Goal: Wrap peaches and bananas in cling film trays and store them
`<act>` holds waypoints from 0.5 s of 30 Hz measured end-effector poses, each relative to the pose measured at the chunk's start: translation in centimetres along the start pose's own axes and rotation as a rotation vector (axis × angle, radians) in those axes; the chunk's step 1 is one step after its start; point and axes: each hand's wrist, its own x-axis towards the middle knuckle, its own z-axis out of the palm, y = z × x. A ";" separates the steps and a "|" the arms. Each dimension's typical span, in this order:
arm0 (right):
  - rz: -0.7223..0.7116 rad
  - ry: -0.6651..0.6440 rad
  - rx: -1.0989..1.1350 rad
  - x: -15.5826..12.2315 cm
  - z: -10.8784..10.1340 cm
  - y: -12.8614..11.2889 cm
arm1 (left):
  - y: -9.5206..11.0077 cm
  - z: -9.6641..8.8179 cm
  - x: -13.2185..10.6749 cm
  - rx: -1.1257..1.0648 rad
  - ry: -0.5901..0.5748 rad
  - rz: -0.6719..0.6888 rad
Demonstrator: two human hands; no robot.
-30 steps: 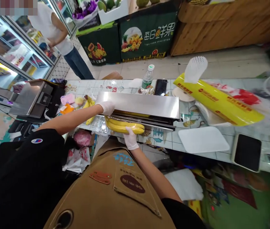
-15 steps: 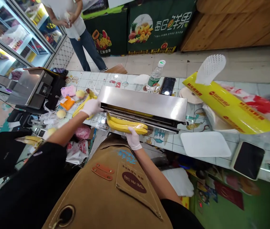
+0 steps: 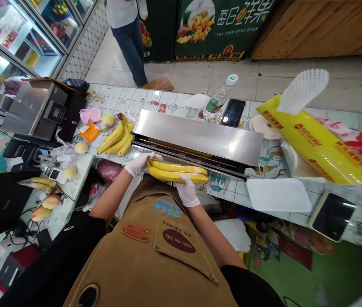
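Note:
A bunch of yellow bananas (image 3: 177,171) with clear film over it lies level between my hands, close to my apron. My left hand (image 3: 143,163), in a white glove, closes around the stem end. Gloved as well, my right hand (image 3: 187,189) grips the near side by the other end, thumb on top. Just beyond the bananas stands a long metal film dispenser (image 3: 196,136), with its dark slot and front edge facing me. Another banana bunch (image 3: 117,137) rests to the left of the dispenser, apart from my hands.
Behind the dispenser are a water bottle (image 3: 221,97) and a phone (image 3: 234,112). A yellow film box (image 3: 318,138), a white tray (image 3: 278,195) and a second dark-screened device (image 3: 332,216) lie on the right. At the left stands a metal scale (image 3: 42,108). A person (image 3: 126,38) stands across the counter.
My left hand has come from the dispenser's left end to the bananas' stem end. The bananas have moved slightly toward me. The person across the counter has shifted, and the view has tilted.

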 end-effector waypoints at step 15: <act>-0.184 0.025 0.285 -2.9 4.4 -4.7 | 3.3 4.3 -6.1 -0.561 -0.071 0.187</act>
